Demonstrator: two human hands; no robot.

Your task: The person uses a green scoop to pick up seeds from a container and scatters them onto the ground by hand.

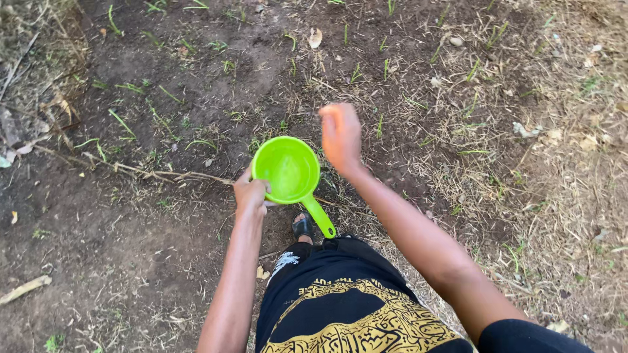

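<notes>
My left hand (250, 194) grips the left rim of a bright green plastic scoop (288, 170), a round dipper with a short handle pointing down and to the right. The scoop is held level above dark soil, its mouth up; I cannot tell what is inside. My right hand (340, 136) hovers just right of the scoop's rim, fingers together and blurred, holding nothing that I can see. Below the scoop a foot in a dark sandal (302, 226) shows, and black clothing with a gold pattern (347, 307) fills the bottom.
Dark damp soil (196, 85) with small green sprouts (124, 124) spreads ahead and to the left. Dry straw mulch (562, 170) covers the right side. Thin dry sticks (150, 173) lie left of the scoop, and a dead leaf (315, 37) lies farther ahead.
</notes>
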